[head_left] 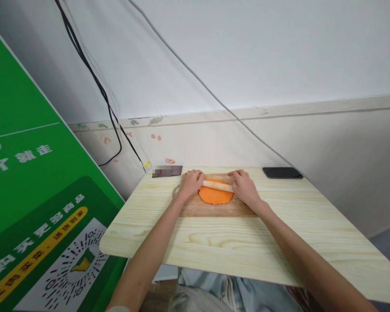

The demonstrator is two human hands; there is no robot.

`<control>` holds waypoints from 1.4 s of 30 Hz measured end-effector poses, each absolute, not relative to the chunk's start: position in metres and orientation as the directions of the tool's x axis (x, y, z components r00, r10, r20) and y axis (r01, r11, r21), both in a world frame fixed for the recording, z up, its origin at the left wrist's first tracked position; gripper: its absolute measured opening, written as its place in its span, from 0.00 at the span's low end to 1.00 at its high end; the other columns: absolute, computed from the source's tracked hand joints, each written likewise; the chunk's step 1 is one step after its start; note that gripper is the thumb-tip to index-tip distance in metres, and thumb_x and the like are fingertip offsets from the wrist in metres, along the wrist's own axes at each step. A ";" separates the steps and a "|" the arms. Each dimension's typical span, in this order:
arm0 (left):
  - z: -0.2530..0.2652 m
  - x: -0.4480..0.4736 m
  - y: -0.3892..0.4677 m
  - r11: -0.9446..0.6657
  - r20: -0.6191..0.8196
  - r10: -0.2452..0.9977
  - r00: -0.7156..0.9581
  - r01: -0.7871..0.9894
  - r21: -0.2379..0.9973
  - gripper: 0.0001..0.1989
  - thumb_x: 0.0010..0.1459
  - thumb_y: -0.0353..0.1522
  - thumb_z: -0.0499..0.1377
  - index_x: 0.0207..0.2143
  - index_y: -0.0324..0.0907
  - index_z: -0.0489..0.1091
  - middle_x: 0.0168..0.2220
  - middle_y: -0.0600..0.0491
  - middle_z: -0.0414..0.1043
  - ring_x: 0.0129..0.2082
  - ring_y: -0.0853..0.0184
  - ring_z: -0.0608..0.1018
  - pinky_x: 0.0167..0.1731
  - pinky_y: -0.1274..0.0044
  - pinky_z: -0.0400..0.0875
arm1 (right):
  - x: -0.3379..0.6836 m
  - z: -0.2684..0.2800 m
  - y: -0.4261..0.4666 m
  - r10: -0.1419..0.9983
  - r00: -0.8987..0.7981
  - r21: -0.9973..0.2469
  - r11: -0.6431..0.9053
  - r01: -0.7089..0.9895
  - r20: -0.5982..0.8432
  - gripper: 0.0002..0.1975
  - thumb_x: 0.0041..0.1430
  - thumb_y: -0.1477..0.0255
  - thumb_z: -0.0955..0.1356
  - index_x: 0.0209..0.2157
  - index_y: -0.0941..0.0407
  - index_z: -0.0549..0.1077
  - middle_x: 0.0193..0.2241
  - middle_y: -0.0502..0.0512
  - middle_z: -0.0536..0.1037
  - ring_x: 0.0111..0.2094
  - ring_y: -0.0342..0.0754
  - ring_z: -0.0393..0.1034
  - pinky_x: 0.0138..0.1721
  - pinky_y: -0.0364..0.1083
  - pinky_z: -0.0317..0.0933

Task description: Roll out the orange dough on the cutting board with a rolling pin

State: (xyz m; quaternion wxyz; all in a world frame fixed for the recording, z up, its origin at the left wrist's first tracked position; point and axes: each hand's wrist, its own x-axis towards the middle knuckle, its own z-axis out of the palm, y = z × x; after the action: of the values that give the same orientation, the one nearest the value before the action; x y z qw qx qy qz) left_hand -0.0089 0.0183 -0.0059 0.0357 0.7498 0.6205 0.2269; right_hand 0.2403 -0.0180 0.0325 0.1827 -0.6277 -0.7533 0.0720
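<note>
A pale wooden rolling pin (pixel 217 186) lies across a flat, rounded sheet of orange dough (pixel 216 197). My left hand (pixel 191 182) is closed over the pin's left end, and my right hand (pixel 245 186) covers its right end. Both ends of the pin are hidden under my fingers. The pin slants slightly, its right end nearer to me. Beneath the dough is a brown wooden board (pixel 211 212), partly covered by my hands and wrists.
The board rests on a light wood-grain table (pixel 214 236) against the wall. One dark phone (pixel 167 171) lies at the back left, another phone (pixel 282 173) at the back right. A grey cable (pixel 195 74) crosses the view to the table's right side. A green sign (pixel 35 182) stands left.
</note>
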 end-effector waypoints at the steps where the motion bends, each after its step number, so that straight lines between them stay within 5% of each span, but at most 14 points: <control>1: -0.006 -0.009 0.018 -0.230 0.295 0.947 0.129 0.913 0.336 0.18 0.76 0.34 0.51 0.49 0.46 0.82 0.55 0.49 0.84 0.56 0.59 0.82 0.60 0.69 0.70 | 0.240 0.032 -0.018 0.972 -0.154 -0.329 0.207 0.922 0.178 0.26 0.68 0.81 0.61 0.63 0.57 0.76 0.64 0.67 0.73 0.65 0.59 0.66 0.62 0.53 0.64; 10: -0.005 -0.008 0.018 -0.221 0.289 0.949 0.125 0.918 0.330 0.17 0.76 0.34 0.52 0.50 0.47 0.82 0.56 0.49 0.84 0.56 0.58 0.82 0.61 0.68 0.70 | 0.239 0.037 -0.028 0.968 -0.222 -0.253 0.246 0.936 0.122 0.23 0.73 0.78 0.59 0.60 0.54 0.78 0.65 0.67 0.72 0.65 0.61 0.66 0.59 0.55 0.65; 42: -0.002 -0.007 0.015 -0.222 0.270 0.954 0.131 0.913 0.342 0.18 0.76 0.34 0.51 0.51 0.47 0.81 0.56 0.49 0.84 0.56 0.59 0.81 0.61 0.69 0.70 | 0.240 0.035 -0.026 0.959 -0.251 -0.299 0.280 0.912 0.133 0.24 0.73 0.78 0.58 0.60 0.54 0.77 0.62 0.66 0.77 0.63 0.59 0.67 0.58 0.54 0.63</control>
State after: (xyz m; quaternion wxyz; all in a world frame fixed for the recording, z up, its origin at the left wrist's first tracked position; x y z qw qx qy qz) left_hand -0.0074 0.0152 -0.0024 0.0469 0.7504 0.6220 0.2186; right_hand 0.2398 -0.0258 0.0351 0.1450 -0.5946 -0.7867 0.0804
